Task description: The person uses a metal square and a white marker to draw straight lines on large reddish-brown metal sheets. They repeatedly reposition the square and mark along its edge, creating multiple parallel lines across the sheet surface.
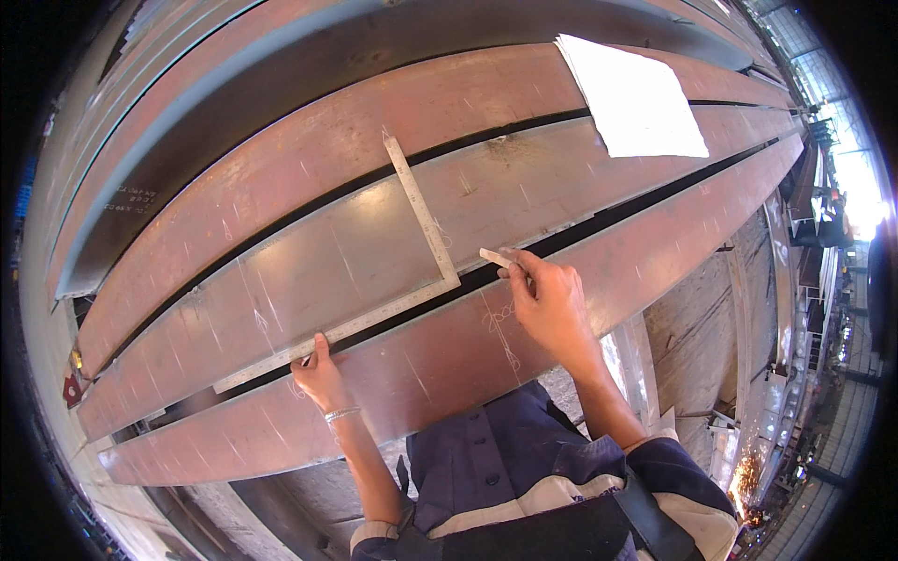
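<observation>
A steel L-shaped carpenter's square (383, 309) lies on the middle steel plate (318, 248). Its long leg runs along that plate's near edge, and the short leg crosses the plate away from me. My left hand (322, 378) pinches the long leg, with the thumb on top and the fingers partly hidden at the edge. Just right of the square's corner, my right hand (554, 304) grips a short pale chalk stick (493, 257) between thumb and fingers. The chalk tip points left, close to the corner; whether it touches the steel I cannot tell.
White paper sheets (636, 103) lie across the far and middle plates at upper right. Dark gaps separate these from the near plate (421, 374); all carry chalk marks. More long steel sections (309, 56) lie beyond. Sparks (745, 479) fly at lower right.
</observation>
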### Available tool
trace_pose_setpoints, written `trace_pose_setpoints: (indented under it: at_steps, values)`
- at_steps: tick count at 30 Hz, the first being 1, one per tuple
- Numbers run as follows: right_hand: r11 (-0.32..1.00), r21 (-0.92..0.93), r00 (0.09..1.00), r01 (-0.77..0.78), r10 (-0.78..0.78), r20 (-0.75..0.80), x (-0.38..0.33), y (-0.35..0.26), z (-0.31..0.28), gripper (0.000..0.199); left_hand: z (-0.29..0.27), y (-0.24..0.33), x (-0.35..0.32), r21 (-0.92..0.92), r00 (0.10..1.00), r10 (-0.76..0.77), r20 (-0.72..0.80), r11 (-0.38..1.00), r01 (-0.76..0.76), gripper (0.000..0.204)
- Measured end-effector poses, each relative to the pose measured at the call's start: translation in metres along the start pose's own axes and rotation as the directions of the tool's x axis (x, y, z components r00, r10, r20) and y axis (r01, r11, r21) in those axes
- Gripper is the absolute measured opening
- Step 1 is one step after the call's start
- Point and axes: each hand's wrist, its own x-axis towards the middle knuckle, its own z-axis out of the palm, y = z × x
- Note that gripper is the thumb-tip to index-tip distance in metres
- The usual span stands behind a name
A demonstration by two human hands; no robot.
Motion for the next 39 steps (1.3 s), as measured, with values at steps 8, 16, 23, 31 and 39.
trace_pose_setpoints:
  at_steps: [8, 16, 23, 31, 39]
  values:
    - [0.985, 0.061, 0.987, -0.159, 0.159, -0.005, -0.006, 0.009, -0.003, 0.021, 0.002, -0.003, 0.001, -0.038, 0.999, 0.054, 0.005, 0.998, -0.054, 0.057]
    - [0.987, 0.088, 0.99, -0.138, 0.14, -0.017, -0.005, 0.01, -0.001, 0.022, 0.0, 0.0, 0.001, 0.007, 1.0, 0.031, 0.006, 1.0, -0.031, 0.057]
    - [0.994, 0.042, 0.995, -0.098, 0.098, 0.001, -0.004, 0.011, -0.001, 0.023, -0.001, -0.001, 0.002, 0.023, 1.0, 0.029, 0.005, 0.999, -0.029, 0.058]
    - [0.991, 0.063, 0.993, -0.12, 0.12, 0.008, 0.002, 0.003, -0.001, 0.022, 0.0, 0.001, 0.001, 0.025, 0.999, 0.033, -0.001, 0.999, -0.033, 0.056]
    - [0.985, 0.078, 0.988, -0.152, 0.15, 0.028, 0.004, -0.007, -0.006, 0.022, 0.0, 0.003, -0.001, -0.008, 1.0, 0.01, 0.008, 1.0, -0.01, 0.054]
